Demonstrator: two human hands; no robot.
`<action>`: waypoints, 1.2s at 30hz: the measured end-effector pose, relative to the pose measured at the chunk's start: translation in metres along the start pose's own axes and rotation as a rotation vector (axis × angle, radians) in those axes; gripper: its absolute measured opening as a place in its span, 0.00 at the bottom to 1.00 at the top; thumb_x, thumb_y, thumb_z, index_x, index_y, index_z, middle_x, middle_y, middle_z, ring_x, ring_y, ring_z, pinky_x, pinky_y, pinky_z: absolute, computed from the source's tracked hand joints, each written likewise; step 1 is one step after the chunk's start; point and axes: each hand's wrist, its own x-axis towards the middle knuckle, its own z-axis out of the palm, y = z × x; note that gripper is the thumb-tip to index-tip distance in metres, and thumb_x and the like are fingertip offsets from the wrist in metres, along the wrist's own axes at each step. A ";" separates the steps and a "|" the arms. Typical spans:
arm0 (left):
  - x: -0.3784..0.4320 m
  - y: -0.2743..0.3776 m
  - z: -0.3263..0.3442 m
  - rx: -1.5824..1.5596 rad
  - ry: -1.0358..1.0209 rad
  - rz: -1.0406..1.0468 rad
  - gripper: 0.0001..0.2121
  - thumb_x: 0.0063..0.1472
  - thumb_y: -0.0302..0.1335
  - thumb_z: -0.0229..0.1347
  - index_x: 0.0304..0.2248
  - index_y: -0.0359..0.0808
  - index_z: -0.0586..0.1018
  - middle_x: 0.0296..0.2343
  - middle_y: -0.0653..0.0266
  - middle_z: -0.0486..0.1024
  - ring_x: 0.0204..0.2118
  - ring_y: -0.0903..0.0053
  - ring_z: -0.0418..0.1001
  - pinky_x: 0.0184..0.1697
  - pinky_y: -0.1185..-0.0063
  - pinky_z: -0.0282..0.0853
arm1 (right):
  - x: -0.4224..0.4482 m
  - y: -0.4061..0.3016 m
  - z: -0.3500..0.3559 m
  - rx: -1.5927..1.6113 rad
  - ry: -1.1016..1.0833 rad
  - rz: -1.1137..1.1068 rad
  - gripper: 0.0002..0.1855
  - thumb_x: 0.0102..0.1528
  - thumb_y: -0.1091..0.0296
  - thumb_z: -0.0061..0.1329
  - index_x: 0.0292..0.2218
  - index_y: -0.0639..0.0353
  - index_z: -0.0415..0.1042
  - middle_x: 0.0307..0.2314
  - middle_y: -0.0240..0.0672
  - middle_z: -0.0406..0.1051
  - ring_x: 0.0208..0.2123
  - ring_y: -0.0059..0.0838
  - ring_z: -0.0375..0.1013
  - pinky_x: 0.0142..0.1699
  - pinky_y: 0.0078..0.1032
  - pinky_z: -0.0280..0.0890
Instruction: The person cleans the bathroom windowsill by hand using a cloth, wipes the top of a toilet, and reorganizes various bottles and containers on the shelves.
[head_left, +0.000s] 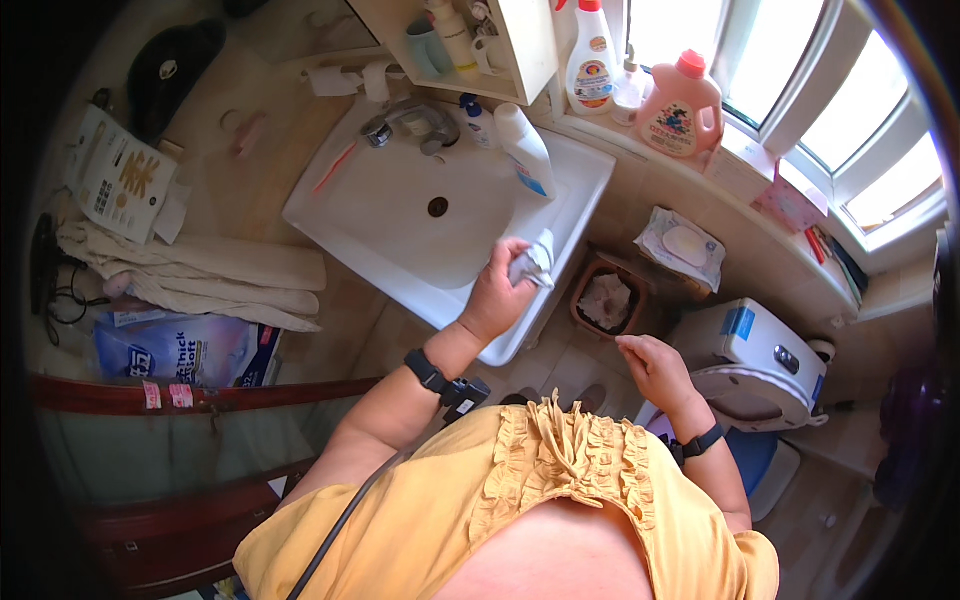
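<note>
My left hand (495, 292) is closed around a crumpled white wipe or cloth (534, 262), above the front right rim of a white ceramic washbasin (405, 247). To the right, my right hand (660, 367) hangs in the air with loosely bent fingers and holds nothing. It is nearest to a small waste bin (576, 300) with crumpled paper in it. On the basin's back right corner are a white plastic bottle (529, 154) and a smaller bottle with a blue pump top (478, 120). A faucet (412, 127) rises at the back, and a red stick-like item (335, 169) lies on the left rim.
A windowsill holds a spray bottle (592, 67) and a pink detergent jug (679, 105). Below it is a wet-wipe pack (681, 244). A toilet (750, 390) stands at right. Left lie beige towels (210, 270) and a blue tissue pack (172, 345). An open cabinet (525, 45) overhangs the basin.
</note>
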 end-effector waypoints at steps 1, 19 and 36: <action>0.013 0.013 -0.006 -0.121 0.020 -0.062 0.21 0.55 0.21 0.60 0.48 0.36 0.68 0.39 0.54 0.74 0.41 0.63 0.75 0.47 0.72 0.71 | 0.011 0.002 0.000 0.061 0.019 -0.001 0.10 0.59 0.75 0.51 0.43 0.62 0.76 0.33 0.44 0.76 0.37 0.44 0.77 0.42 0.30 0.71; 0.115 0.051 -0.086 0.072 -0.108 0.448 0.14 0.58 0.27 0.61 0.44 0.35 0.79 0.45 0.54 0.75 0.49 0.56 0.74 0.53 0.68 0.70 | 0.179 -0.063 0.039 0.982 0.160 0.309 0.24 0.64 0.69 0.47 0.59 0.62 0.60 0.47 0.32 0.68 0.49 0.21 0.68 0.56 0.25 0.64; 0.256 0.073 -0.090 0.302 0.399 0.442 0.14 0.56 0.34 0.61 0.35 0.30 0.76 0.32 0.49 0.75 0.35 0.53 0.74 0.39 0.64 0.71 | 0.172 -0.035 0.016 0.818 0.189 0.349 0.25 0.63 0.68 0.49 0.58 0.61 0.61 0.45 0.30 0.69 0.47 0.19 0.68 0.54 0.23 0.64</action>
